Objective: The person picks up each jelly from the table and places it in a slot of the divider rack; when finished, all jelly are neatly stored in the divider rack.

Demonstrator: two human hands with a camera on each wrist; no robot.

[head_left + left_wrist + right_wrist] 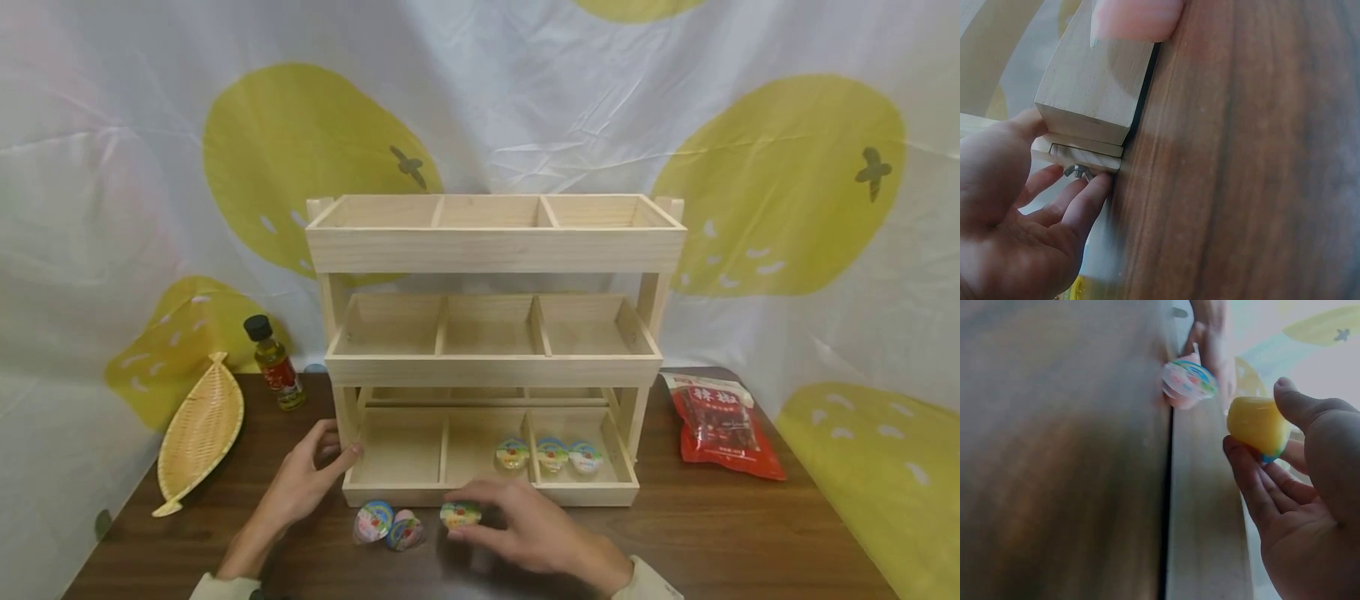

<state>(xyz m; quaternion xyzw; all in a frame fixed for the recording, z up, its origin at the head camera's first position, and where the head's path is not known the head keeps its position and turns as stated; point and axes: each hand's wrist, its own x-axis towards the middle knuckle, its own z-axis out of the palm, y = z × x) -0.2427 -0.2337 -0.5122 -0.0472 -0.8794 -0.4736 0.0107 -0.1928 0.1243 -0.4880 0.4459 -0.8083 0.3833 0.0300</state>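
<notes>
A wooden three-tier rack (pixel 495 371) stands on the table, each tier split into three compartments. My left hand (pixel 303 479) holds its lower left side, the fingers close to a wing nut (pixel 1077 170). Between thumb and fingers, my right hand (pixel 525 525) pinches a yellow jelly cup (pixel 1252 422) just in front of the bottom tier. Two pink jelly cups (pixel 373 522) lie together on the table to the left of it. In the bottom tier, one yellow jelly cup (pixel 512 454) sits in the middle compartment and two more jelly cups (pixel 585 457) in the right one.
Left of the rack are a bottle with a black cap (pixel 276 367) and a leaf-shaped woven basket (pixel 201 429). A red packet (pixel 723 425) lies to the right. Behind everything hangs a pale cloth (pixel 510 108) with a yellow fruit print.
</notes>
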